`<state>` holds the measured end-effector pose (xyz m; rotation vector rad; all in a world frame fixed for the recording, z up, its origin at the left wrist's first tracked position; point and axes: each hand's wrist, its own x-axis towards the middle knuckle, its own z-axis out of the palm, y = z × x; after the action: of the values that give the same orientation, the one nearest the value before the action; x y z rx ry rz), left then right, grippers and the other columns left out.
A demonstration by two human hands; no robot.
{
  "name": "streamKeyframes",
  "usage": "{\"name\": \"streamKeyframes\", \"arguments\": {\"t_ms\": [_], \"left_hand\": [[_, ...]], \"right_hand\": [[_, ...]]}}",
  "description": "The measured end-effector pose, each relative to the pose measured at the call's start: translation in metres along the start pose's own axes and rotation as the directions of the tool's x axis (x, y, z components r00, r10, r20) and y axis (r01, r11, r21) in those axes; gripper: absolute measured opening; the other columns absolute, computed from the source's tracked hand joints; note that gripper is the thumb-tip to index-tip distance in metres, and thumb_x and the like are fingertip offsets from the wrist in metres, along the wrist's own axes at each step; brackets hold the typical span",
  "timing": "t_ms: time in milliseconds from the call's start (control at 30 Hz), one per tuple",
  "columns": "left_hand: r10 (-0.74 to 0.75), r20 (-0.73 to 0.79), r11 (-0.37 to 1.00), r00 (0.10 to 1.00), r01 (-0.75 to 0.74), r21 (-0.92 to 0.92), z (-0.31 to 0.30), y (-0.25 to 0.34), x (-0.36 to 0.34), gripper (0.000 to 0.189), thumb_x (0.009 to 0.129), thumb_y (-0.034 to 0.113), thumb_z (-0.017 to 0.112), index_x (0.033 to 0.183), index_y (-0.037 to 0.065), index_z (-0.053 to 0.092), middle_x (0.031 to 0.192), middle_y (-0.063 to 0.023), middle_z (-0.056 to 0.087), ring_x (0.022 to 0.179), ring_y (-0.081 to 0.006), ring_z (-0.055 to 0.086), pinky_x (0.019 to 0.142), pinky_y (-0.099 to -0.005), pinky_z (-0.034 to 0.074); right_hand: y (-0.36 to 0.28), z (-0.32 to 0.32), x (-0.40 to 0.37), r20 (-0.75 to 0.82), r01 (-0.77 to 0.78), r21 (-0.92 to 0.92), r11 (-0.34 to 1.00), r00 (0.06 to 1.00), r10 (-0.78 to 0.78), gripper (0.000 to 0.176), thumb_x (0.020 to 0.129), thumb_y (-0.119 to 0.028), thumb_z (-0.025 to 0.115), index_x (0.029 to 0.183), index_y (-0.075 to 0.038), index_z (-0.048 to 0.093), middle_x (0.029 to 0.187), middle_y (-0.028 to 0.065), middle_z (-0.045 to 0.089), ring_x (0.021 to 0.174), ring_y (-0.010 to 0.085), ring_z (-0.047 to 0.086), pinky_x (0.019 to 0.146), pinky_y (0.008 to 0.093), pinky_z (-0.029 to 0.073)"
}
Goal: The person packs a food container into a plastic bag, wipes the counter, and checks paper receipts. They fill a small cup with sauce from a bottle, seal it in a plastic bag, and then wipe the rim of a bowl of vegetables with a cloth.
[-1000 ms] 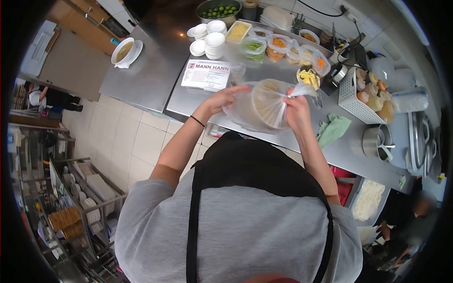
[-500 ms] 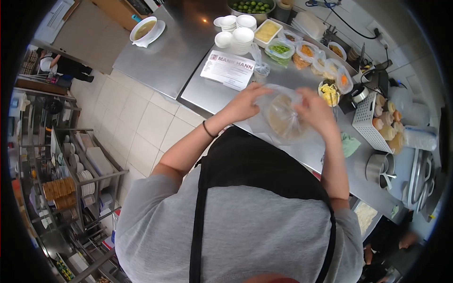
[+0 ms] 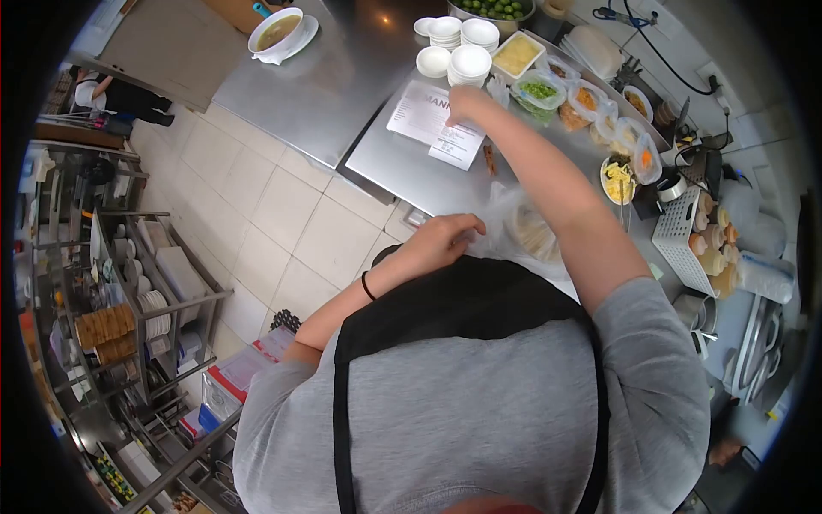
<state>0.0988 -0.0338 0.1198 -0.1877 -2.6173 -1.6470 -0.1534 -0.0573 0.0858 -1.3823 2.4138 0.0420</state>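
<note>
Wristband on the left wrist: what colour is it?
The wristband is black; the head view shows it best.

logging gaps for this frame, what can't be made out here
Head view:
- plastic bag in the left hand: contents partly hidden by the right forearm
- printed sheet: heading covered by the right hand, text too small
- right hand's fingers: grip unclear, too small
- bowl of limes: cut off at top edge

- Steel counter (image 3: 342, 86).
- Printed sheet (image 3: 419, 120), lying flat.
- Stacked white bowls (image 3: 469, 60), just behind sheet.
- Soup bowl (image 3: 276, 28), well left of sheet.
- Clear bag (image 3: 524, 227), near sheet's front right.
- White basket (image 3: 675, 227), far right of sheet.
</note>
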Motion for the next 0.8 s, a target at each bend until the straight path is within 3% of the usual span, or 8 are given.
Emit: {"name": "streamKeyframes", "arguments": {"t_ms": [133,200,533,600,733,800], "left_hand": [[-0.022,0.009,1.0,1.0,0.022,-0.011,-0.002,-0.006,-0.001,0.019,0.072,-0.004,0.053,0.09,0.002,0.054,0.083,-0.0137,0.059,0.078,-0.0301,0.058,0.069,-0.0353,0.046],[-0.01,0.014,1.0,1.0,0.01,-0.021,-0.004,-0.006,0.0,0.018,0.072,-0.003,0.053,0.09,0.002,0.054,0.082,-0.0138,0.059,0.078,-0.0302,0.058,0.069,-0.0355,0.046],[-0.013,0.051,0.999,0.999,0.015,-0.051,0.0,-0.01,0.002,0.017,0.072,-0.003,0.053,0.089,0.001,0.055,0.081,-0.0143,0.059,0.077,-0.0295,0.058,0.069,-0.0345,0.045],[-0.02,0.047,0.998,0.999,0.023,-0.056,0.001,-0.008,0.0,0.017,0.072,-0.003,0.053,0.089,0.001,0.055,0.08,-0.0144,0.059,0.076,-0.0293,0.058,0.069,-0.0345,0.045],[-0.014,0.033,0.999,0.999,0.015,-0.037,0.003,-0.011,-0.003,0.019,0.071,-0.002,0.055,0.089,0.003,0.056,0.081,-0.0133,0.057,0.076,-0.028,0.057,0.069,-0.0337,0.045],[-0.036,-0.014,0.997,0.999,0.035,-0.065,0.006,-0.015,-0.005,0.02,0.07,-0.002,0.055,0.089,0.004,0.056,0.082,-0.0122,0.056,0.076,-0.0271,0.056,0.068,-0.033,0.044]], "right_hand": [[0.012,0.01,0.013,-0.046,0.002,0.047,0.999,0.999,0.0,0.046,0.059,-0.033,0.072,0.091,-0.002,0.064,0.091,0.0152,0.063,0.082,0.0277,0.061,0.071,0.0363,0.049],[0.021,0.017,0.026,0.109,-0.067,0.093,0.993,0.992,0.057,0.054,0.054,-0.038,0.074,0.093,-0.002,0.064,0.091,0.0136,0.063,0.082,0.0261,0.062,0.069,0.0357,0.049],[0.036,0.033,0.042,0.127,-0.136,0.317,0.939,0.987,0.1,0.062,0.05,-0.037,0.075,0.097,0.001,0.062,0.096,0.0152,0.062,0.082,0.0253,0.062,0.069,0.0354,0.049],[0.033,0.026,0.038,0.311,-0.21,0.394,0.895,0.947,0.085,0.064,0.048,-0.037,0.075,0.097,0.002,0.061,0.097,0.0166,0.062,0.082,0.0264,0.061,0.07,0.0345,0.048],[0.021,0.018,0.03,0.31,-0.216,0.395,0.893,0.946,0.092,0.069,0.047,-0.038,0.076,0.1,0.003,0.06,0.099,0.0165,0.061,0.086,0.0268,0.06,0.072,0.0335,0.047],[0.014,0.016,0.031,0.115,-0.031,0.449,0.893,0.993,-0.024,0.072,0.045,-0.039,0.077,0.101,0.002,0.059,0.097,0.0157,0.061,0.087,0.0267,0.059,0.072,0.0334,0.047]]}}
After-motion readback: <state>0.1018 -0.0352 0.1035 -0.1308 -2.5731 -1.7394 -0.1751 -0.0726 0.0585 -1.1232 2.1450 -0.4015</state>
